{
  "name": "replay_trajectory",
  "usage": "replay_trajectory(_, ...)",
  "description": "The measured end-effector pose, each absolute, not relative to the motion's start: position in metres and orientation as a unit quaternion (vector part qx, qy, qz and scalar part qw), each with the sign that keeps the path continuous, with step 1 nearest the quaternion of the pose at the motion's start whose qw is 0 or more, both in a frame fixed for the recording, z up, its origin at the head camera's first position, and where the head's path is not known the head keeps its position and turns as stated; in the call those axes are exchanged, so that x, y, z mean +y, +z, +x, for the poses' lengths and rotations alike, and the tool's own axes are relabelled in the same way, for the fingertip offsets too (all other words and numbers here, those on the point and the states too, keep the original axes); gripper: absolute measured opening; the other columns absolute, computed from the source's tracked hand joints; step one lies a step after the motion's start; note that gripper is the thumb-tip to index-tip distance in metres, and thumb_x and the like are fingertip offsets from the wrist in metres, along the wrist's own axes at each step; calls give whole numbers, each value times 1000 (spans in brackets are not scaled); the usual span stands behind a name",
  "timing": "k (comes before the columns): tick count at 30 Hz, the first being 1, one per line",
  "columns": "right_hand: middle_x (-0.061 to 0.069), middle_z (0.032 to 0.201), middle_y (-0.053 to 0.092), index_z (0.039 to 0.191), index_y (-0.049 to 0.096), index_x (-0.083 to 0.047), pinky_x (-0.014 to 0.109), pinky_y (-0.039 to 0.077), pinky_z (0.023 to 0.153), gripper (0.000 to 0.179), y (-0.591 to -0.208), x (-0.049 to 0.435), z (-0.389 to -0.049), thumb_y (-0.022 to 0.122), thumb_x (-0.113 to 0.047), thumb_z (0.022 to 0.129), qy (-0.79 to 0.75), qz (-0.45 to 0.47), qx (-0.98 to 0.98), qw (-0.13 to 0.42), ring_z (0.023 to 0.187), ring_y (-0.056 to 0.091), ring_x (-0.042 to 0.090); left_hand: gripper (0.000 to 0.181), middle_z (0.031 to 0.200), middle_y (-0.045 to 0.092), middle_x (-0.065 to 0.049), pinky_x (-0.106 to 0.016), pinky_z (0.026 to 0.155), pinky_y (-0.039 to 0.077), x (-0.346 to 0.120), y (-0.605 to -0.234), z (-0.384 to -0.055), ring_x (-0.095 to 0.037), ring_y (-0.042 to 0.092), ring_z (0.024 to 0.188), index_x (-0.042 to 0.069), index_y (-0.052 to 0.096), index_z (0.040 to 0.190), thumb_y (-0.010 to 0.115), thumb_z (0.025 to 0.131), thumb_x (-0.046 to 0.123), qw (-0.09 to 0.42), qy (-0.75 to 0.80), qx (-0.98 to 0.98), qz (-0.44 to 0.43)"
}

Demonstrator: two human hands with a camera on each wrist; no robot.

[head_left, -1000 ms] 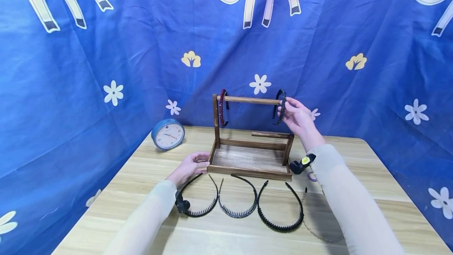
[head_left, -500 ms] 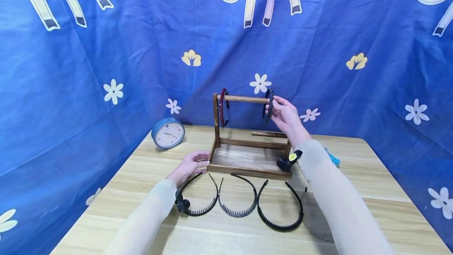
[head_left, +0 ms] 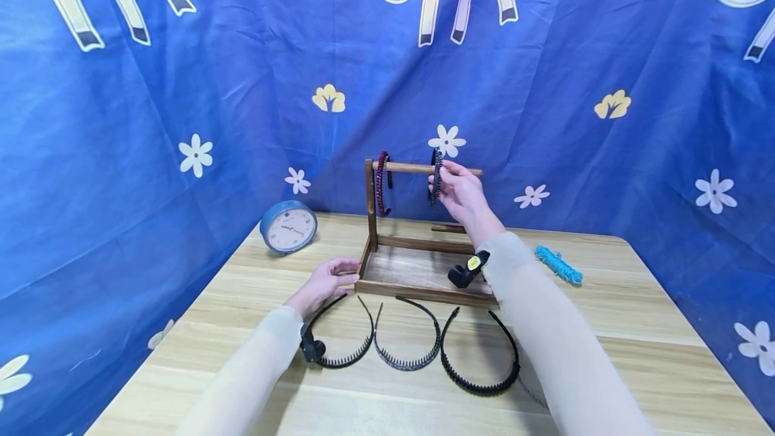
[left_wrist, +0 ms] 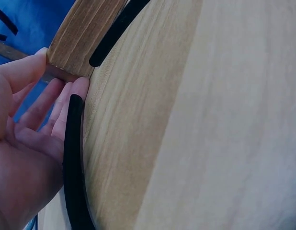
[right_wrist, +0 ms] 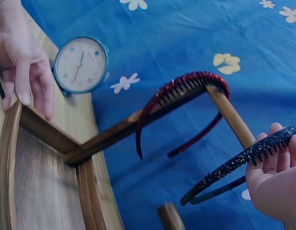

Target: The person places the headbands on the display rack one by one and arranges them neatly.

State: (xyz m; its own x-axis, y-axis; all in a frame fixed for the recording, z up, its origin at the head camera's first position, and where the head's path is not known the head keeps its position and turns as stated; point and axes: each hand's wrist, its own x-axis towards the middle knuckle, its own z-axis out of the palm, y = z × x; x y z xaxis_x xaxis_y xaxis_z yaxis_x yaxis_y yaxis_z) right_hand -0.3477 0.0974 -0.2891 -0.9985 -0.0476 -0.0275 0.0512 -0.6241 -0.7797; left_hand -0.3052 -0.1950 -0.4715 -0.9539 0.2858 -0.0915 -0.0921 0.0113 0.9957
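In the head view my right hand (head_left: 463,194) pinches a black glittery toothed headband (head_left: 436,177) that hangs over the upper bar (head_left: 407,167) of a wooden rack (head_left: 371,207). The right wrist view shows the thumb and fingers on the sparkly band (right_wrist: 234,162). A red sequined headband (head_left: 381,184) hangs at the bar's left end, by the post. My left hand (head_left: 323,284) touches the left front corner of the rack's tray (head_left: 418,293), its fingers fairly straight. One arm of a black headband (left_wrist: 74,158) lies in front of that palm.
Several headbands lie in front of the rack, including a black toothed one (head_left: 348,362), a grey one (head_left: 407,366) and a black beaded one (head_left: 481,390). A thin chain-like band (head_left: 533,392) is partly under the right sleeve. A blue clock (head_left: 289,227) stands left; turquoise cord (head_left: 558,266) lies right.
My right hand has moved left along the upper bar with the black glittery headband, from the bar's right end toward its middle. The turquoise cord has come into view. The left hand stays put.
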Motion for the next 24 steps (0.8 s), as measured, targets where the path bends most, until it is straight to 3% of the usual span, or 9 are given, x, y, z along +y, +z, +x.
replay_trajectory(13, 10, 106, 63, 119, 55, -5, 32, 52, 79, 26, -292, 61, -356, 50, -1, 93, -894, 11, 447, 42, 82, 63, 21, 49, 134, 42, -24, -45, 89, 51, -192, -473, -306, -34, 52, 110, -4, 43, 133, 59, 86, -3, 134, 704, 695, 64)
replay_trajectory(19, 13, 119, 59, 126, 53, -4, 35, 49, 91, 33, -291, 49, -358, 51, -1, 93, -887, 17, 459, 45, 101, 60, 28, 51, 135, 40, -24, -45, 90, 50, -193, -473, -306, -36, 50, 113, -5, 41, 133, 59, 86, -3, 137, 705, 692, 73)
replay_trajectory(24, 14, 124, 57, 127, 53, -3, 36, 48, 91, 34, -289, 42, -359, 52, -1, 93, -884, 28, 464, 42, 111, 56, 31, 51, 136, 39, -25, -45, 91, 50, -194, -473, -306, -37, 49, 113, -5, 40, 134, 59, 87, -3, 138, 703, 693, 80)
